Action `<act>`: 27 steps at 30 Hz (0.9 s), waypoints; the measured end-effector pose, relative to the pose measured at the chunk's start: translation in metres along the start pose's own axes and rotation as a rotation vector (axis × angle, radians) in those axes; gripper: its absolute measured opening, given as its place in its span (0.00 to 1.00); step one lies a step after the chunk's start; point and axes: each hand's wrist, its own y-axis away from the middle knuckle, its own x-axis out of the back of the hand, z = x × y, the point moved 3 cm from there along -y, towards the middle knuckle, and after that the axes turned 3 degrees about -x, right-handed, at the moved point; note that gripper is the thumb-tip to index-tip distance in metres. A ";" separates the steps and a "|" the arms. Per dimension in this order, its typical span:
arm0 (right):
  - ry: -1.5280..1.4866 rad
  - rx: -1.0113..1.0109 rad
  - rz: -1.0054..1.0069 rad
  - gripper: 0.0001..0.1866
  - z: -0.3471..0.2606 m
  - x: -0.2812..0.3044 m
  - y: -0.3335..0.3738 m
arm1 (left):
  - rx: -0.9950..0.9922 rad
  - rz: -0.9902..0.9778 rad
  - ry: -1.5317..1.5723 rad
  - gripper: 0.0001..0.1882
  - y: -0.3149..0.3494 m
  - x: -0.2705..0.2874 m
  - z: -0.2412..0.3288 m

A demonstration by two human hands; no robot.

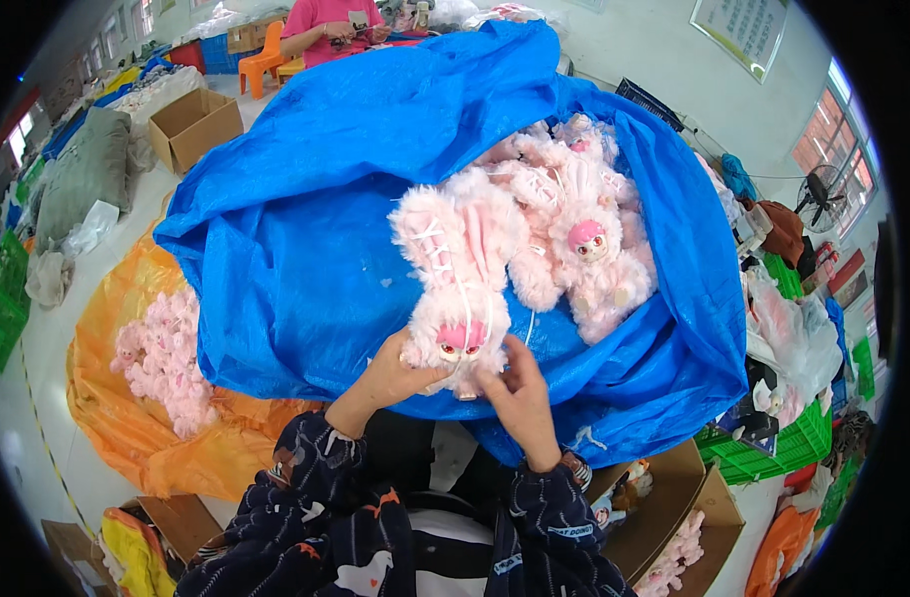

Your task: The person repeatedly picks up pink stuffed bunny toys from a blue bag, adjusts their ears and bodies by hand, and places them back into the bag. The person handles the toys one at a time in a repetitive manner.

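Note:
A pale pink plush rabbit doll with long ears is in front of me, its face toward me. White cord criss-crosses one ear and hangs down over the face. My left hand is closed round the left side of its head. On the other side my right hand grips the lower edge of the head, thumb on the fur. Beyond it to the right, similar plush dolls lie heaped on a blue plastic sheet. One of these shows a pink-fringed face.
At left an orange sack holds small pink plush pieces. An open cardboard box stands far left, another cardboard box near right. A green crate is at right. A person in pink sits at the back.

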 end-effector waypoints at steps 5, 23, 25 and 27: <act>0.062 0.190 0.040 0.26 -0.028 0.019 -0.010 | 0.042 -0.067 -0.093 0.31 0.006 -0.010 0.003; -0.625 0.129 0.286 0.14 -0.036 0.030 -0.016 | 0.068 -0.183 0.069 0.37 0.006 -0.019 -0.020; -0.634 0.152 0.301 0.12 -0.038 0.038 -0.016 | 0.076 -0.158 0.074 0.37 0.006 -0.020 -0.016; -0.678 0.191 0.267 0.11 -0.038 0.046 -0.016 | 0.091 -0.117 0.079 0.36 0.005 -0.017 -0.014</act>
